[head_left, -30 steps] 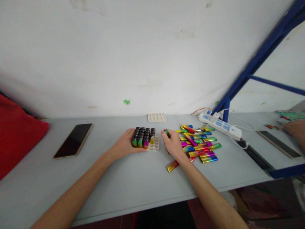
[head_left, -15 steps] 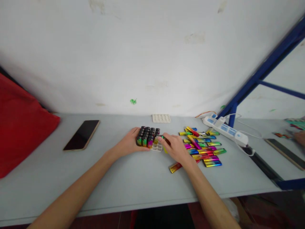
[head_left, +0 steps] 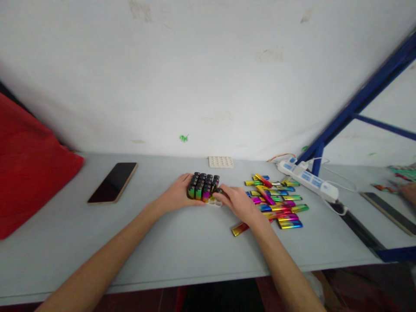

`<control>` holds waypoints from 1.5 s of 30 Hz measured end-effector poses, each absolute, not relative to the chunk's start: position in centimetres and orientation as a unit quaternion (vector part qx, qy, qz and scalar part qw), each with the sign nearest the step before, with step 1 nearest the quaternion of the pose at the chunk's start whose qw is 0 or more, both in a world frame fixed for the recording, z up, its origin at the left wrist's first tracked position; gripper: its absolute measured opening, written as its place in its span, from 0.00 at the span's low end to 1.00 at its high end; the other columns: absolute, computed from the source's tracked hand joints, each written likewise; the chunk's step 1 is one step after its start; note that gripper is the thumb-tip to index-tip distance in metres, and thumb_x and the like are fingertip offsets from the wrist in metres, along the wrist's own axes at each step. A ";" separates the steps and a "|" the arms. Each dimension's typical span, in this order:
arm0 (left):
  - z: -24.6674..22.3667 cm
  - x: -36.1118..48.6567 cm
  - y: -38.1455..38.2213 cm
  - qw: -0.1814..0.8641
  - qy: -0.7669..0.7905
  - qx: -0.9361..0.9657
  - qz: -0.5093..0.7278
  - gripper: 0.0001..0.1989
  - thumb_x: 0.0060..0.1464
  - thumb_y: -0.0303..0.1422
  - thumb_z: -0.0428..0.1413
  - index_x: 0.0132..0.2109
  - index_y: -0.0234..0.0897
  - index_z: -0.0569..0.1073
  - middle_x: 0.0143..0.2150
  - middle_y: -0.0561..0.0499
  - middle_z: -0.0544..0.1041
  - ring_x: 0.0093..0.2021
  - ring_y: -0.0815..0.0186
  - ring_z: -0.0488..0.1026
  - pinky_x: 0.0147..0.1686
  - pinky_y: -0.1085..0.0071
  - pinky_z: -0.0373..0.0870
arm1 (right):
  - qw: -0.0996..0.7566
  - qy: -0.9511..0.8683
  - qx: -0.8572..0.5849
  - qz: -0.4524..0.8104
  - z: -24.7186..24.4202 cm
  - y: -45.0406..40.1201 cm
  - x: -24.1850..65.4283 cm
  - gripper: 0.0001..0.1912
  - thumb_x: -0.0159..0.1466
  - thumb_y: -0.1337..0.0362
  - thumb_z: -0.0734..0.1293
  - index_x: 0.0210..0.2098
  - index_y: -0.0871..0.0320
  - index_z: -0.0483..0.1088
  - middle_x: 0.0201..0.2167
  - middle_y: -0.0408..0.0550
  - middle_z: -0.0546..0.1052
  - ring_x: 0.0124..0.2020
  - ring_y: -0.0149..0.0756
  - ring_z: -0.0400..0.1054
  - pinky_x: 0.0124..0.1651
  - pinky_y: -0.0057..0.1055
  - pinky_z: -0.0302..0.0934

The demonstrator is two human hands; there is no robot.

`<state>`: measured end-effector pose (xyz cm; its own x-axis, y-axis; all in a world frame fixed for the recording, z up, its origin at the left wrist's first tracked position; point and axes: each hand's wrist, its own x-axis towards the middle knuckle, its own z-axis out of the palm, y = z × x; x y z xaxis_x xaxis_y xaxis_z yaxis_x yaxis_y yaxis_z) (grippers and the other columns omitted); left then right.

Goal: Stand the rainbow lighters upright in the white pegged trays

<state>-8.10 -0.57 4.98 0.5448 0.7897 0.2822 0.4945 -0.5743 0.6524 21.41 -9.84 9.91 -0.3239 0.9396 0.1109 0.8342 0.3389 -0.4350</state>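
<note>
Rows of colourful lighters (head_left: 202, 187) with black tops stand upright in a white tray (head_left: 214, 203), whose visible bare holes are at the front right. My left hand (head_left: 177, 193) is wrapped round the left side of this block, thumb along the front. At the tray's right side, my right hand (head_left: 238, 202) pinches a lighter (head_left: 219, 190) by its black top, over the tray. The fingers hide most of that lighter, so I cannot tell how deep it sits. Just right of my right hand lies a pile of loose metallic lighters (head_left: 279, 207).
A second white tray (head_left: 221, 162) lies by the wall. To the left are a phone (head_left: 113, 183) and a red cloth (head_left: 32, 173). A power strip (head_left: 308, 179) with cables and a blue metal frame (head_left: 344, 112) stand right. Another person's hand (head_left: 407, 193) shows at the far right.
My right hand has brought the lighter from just beside the tray slightly left, over its holes. My left hand keeps its grip on the block.
</note>
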 end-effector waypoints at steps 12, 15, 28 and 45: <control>5.0 -8.0 -0.2 0.261 0.399 0.830 0.290 0.43 0.45 0.57 0.86 0.63 0.47 0.87 0.64 0.43 0.91 0.69 0.37 0.87 0.75 0.40 0.85 | 0.240 -0.771 -0.575 0.131 9.1 -9.1 23.0 0.31 0.91 0.45 0.70 0.32 0.52 0.75 0.30 0.46 0.84 0.32 0.39 0.74 0.41 0.36 0.55; 5.2 -7.9 -0.2 0.254 0.404 0.830 0.289 0.43 0.43 0.57 0.86 0.63 0.45 0.87 0.64 0.42 0.91 0.69 0.34 0.88 0.76 0.40 0.85 | 0.345 -0.728 -0.586 0.089 8.7 -8.1 26.3 0.30 0.91 0.46 0.64 0.33 0.51 0.74 0.31 0.48 0.82 0.33 0.42 0.73 0.44 0.37 0.63; 4.7 -7.7 0.0 0.270 0.390 0.827 0.301 0.45 0.45 0.62 0.83 0.64 0.46 0.86 0.65 0.38 0.90 0.69 0.31 0.86 0.76 0.34 0.83 | 0.334 -0.737 -0.583 0.069 8.0 -13.6 33.6 0.12 0.83 0.55 0.76 0.61 0.49 0.91 0.64 0.60 0.90 0.71 0.61 0.84 0.80 0.63 0.77; 4.9 -7.6 0.2 0.258 0.396 0.833 0.289 0.46 0.44 0.60 0.85 0.64 0.45 0.86 0.64 0.41 0.90 0.69 0.34 0.87 0.76 0.39 0.83 | 0.078 -0.824 -0.543 0.139 12.6 -6.1 31.1 0.10 0.68 0.74 0.85 0.42 0.53 0.90 0.50 0.53 0.91 0.57 0.51 0.86 0.70 0.47 0.77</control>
<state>-7.59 0.22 4.87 0.5195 0.8080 0.2780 0.5097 -0.5541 0.6581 31.15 -6.06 12.62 -0.3977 0.9172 -0.0220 0.8735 0.3712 -0.3151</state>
